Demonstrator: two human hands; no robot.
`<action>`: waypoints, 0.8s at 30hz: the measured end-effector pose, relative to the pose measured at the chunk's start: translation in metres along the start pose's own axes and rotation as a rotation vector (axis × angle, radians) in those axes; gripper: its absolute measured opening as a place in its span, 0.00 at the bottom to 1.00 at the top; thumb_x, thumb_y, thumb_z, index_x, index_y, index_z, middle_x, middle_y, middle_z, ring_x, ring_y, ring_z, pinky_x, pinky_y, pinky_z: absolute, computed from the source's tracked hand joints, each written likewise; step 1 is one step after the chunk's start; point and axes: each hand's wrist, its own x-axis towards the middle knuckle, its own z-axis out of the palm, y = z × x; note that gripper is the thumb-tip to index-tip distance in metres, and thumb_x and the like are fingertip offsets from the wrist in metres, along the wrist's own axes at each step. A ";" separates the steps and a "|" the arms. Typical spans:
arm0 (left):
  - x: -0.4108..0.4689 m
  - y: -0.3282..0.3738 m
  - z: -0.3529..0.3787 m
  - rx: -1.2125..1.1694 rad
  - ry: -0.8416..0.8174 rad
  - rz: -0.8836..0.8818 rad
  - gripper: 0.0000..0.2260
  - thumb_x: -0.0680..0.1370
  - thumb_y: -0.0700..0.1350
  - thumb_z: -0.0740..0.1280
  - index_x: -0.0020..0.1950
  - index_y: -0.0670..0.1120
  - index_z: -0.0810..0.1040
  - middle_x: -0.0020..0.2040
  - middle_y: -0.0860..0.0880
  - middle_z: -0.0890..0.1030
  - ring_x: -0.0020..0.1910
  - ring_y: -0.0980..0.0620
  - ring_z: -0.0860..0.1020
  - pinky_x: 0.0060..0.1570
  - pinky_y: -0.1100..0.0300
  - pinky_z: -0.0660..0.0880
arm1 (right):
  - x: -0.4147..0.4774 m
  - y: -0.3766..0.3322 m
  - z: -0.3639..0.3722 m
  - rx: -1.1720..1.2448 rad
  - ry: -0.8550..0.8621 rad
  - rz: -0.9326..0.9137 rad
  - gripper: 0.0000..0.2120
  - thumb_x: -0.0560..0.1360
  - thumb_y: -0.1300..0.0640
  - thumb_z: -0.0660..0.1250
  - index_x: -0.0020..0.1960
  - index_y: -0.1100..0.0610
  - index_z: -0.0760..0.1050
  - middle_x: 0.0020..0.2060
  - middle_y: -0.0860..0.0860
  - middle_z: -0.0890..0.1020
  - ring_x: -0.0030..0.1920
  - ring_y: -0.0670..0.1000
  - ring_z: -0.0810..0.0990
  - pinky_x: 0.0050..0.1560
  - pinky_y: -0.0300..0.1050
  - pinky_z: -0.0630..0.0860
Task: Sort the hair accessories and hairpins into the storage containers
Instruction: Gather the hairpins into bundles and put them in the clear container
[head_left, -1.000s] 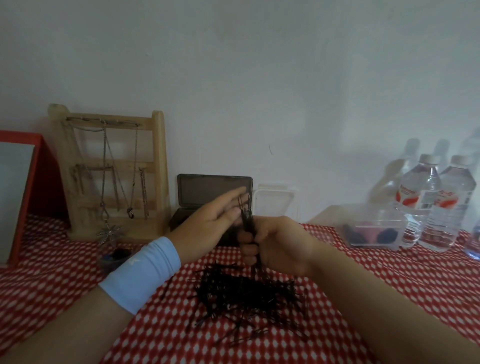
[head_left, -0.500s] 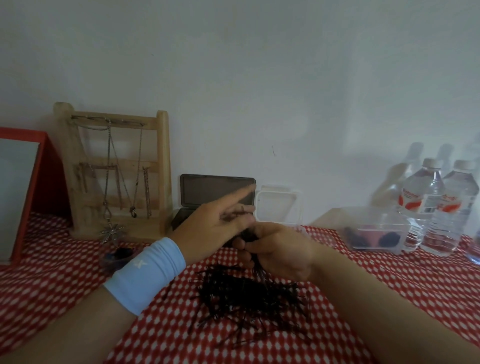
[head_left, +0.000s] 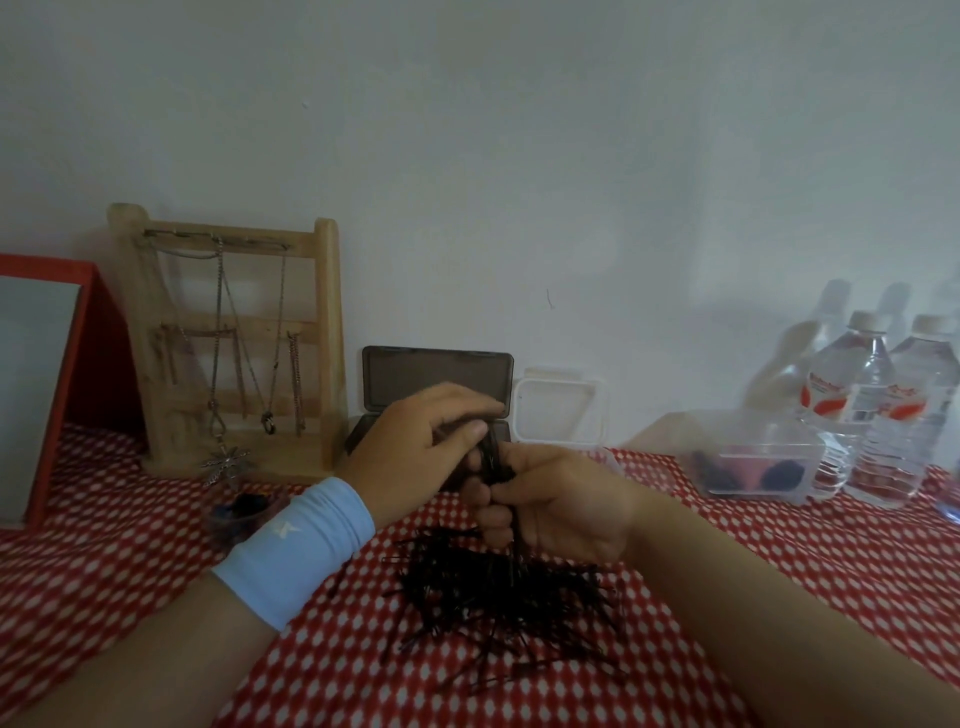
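Both the left hand and right hand clutch one hairpin bundle (one loose pile beneath).

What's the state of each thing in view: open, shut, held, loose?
dark case, lid open, upright.
white-lidded box, lid open.
clear tub, holds dark items.
water bottles, capped.
hairpin bundle, upright, gripped by right hand, left hand pinching its top.
hairpin pile, loose on the cloth.
necklaces, hanging on rack.
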 end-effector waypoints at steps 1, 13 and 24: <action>0.000 0.000 0.000 0.045 0.031 0.064 0.10 0.78 0.42 0.67 0.53 0.57 0.81 0.52 0.58 0.79 0.54 0.57 0.78 0.48 0.69 0.73 | -0.001 -0.001 -0.001 -0.034 0.013 -0.004 0.11 0.77 0.70 0.55 0.54 0.57 0.69 0.42 0.52 0.73 0.38 0.48 0.69 0.40 0.41 0.69; 0.004 -0.003 -0.013 0.376 -0.232 0.332 0.10 0.75 0.48 0.71 0.53 0.60 0.83 0.60 0.60 0.75 0.64 0.57 0.67 0.63 0.66 0.63 | -0.003 -0.004 -0.006 -0.205 0.053 0.045 0.08 0.81 0.65 0.56 0.49 0.56 0.71 0.38 0.51 0.73 0.34 0.46 0.68 0.38 0.40 0.69; -0.004 0.000 -0.011 0.316 -0.079 0.293 0.04 0.75 0.50 0.70 0.47 0.52 0.82 0.51 0.58 0.80 0.54 0.61 0.74 0.55 0.68 0.68 | 0.002 -0.003 -0.007 -0.092 0.067 0.101 0.15 0.71 0.71 0.51 0.51 0.58 0.69 0.38 0.55 0.72 0.34 0.50 0.66 0.37 0.44 0.64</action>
